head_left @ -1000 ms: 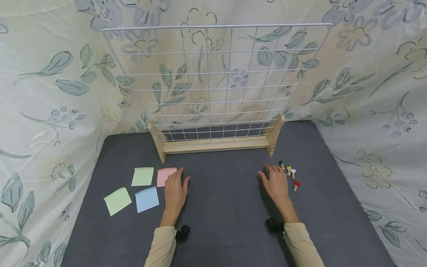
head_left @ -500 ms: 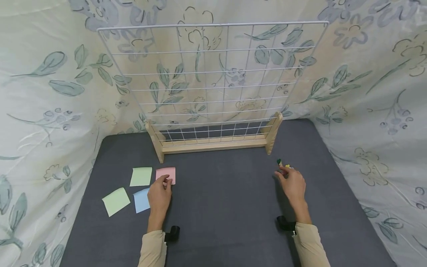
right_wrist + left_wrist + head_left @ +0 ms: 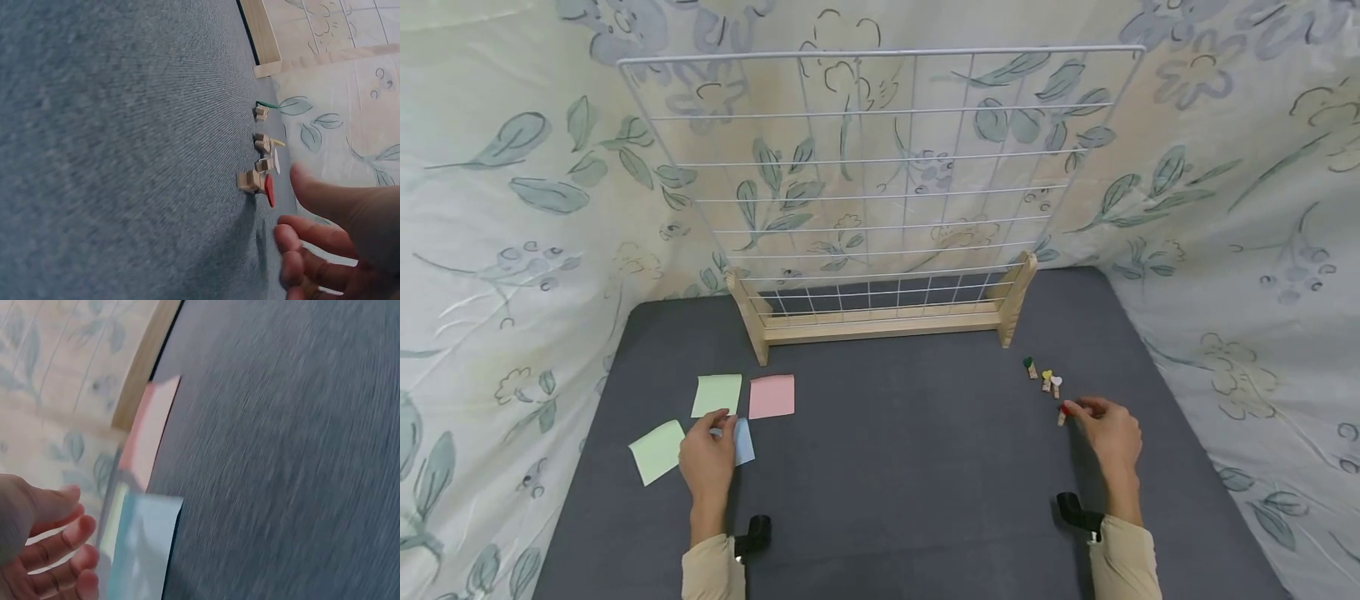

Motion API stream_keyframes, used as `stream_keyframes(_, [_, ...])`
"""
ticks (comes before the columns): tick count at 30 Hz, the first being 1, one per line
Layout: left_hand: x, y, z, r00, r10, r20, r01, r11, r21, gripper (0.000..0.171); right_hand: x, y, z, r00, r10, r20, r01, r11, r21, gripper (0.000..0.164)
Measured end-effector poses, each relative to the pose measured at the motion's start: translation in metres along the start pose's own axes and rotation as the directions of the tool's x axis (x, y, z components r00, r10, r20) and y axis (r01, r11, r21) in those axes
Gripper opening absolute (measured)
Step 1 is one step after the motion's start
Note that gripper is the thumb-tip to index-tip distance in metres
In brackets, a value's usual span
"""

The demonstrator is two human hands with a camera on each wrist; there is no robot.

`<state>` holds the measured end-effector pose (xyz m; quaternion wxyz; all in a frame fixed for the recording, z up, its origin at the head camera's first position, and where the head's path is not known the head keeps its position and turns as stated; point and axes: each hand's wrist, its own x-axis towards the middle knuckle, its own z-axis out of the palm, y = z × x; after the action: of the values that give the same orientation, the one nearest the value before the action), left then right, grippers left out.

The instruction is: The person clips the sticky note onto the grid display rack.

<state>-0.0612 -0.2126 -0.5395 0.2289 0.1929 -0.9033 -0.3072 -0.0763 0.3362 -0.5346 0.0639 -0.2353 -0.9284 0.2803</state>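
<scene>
My left hand [image 3: 706, 467] hovers over the blue sticky note [image 3: 745, 443], partly covering it in the head view. Its fingers [image 3: 72, 534] are loosely bent, with thumb apart and nothing between them. A pink note [image 3: 772, 397] and two green notes, one upper [image 3: 716, 393] and one lower [image 3: 655, 452], lie around it. Beside a small wooden clothespin with a red heart [image 3: 251, 182] is my right hand [image 3: 1114, 440], its thumb and fingers apart in the right wrist view. Clothespins with yellow [image 3: 1047, 382], white [image 3: 1057, 388] and green [image 3: 1031, 369] tops lie just beyond.
A white wire grid [image 3: 880, 197] stands upright in a wooden base [image 3: 883, 328] at the back of the dark table [image 3: 895, 483]. Floral cloth [image 3: 1195, 200] surrounds the table at the back and sides.
My left hand has moved left from the pink note to above the blue one. Toward the right, my right hand has shifted from the upper clothespins to the red-heart one. Notes and clothespins stay put.
</scene>
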Motion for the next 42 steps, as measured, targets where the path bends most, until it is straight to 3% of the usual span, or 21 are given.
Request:
stream_keyframes(6, [-0.009,-0.025,-0.018,0.99,-0.135,-0.032,0.136,0.99,0.036,0.017,0.0,0.001,0.001,1.0,0.009,0.028,-0.008,1.0,-0.021,0.051])
stream_keyframes(10, [-0.016,-0.038,-0.024,0.982,-0.19,-0.003,0.19,0.981,0.046,0.026,0.002,0.001,0.005,0.999,-0.004,0.054,0.005,1.0,-0.019,0.044])
stream_keyframes(20, [-0.01,-0.043,-0.022,0.979,-0.198,0.045,0.193,0.975,0.109,0.028,0.003,-0.006,0.01,0.998,-0.05,0.046,0.048,0.998,0.05,0.029])
stream_keyframes(25, [-0.008,-0.044,-0.019,0.981,-0.191,0.029,0.187,0.977,0.098,0.017,0.001,-0.007,0.01,0.997,-0.043,0.062,0.038,0.996,0.08,0.037])
stream_keyframes(28, [-0.007,-0.045,-0.018,0.981,-0.191,0.028,0.188,0.978,0.085,0.011,-0.001,-0.008,0.008,0.995,-0.059,0.08,0.053,0.995,0.079,0.033])
stream_keyframes(33, [-0.003,-0.046,-0.025,0.973,-0.207,0.098,0.202,0.978,0.06,0.012,-0.003,-0.01,0.005,0.992,-0.095,0.082,0.089,0.993,0.077,0.026])
stream_keyframes(35, [-0.001,-0.045,-0.029,0.96,-0.231,0.16,0.234,0.972,0.0,0.013,-0.003,-0.012,0.004,0.991,-0.106,0.086,0.099,0.992,0.082,0.026])
stream_keyframes(38, [0.002,-0.044,-0.035,0.919,-0.295,0.261,0.339,0.93,-0.143,0.016,-0.003,-0.017,0.005,0.987,-0.121,0.105,0.111,0.989,0.094,0.027])
stream_keyframes(40, [0.004,-0.044,-0.036,0.883,-0.339,0.323,0.424,0.872,-0.245,0.02,-0.003,-0.02,0.007,0.986,-0.12,0.119,0.107,0.988,0.11,0.028])
stream_keyframes(42, [0.005,-0.043,-0.037,0.858,-0.363,0.364,0.484,0.809,-0.334,0.023,-0.003,-0.024,0.009,0.983,-0.124,0.133,0.107,0.986,0.127,0.029])
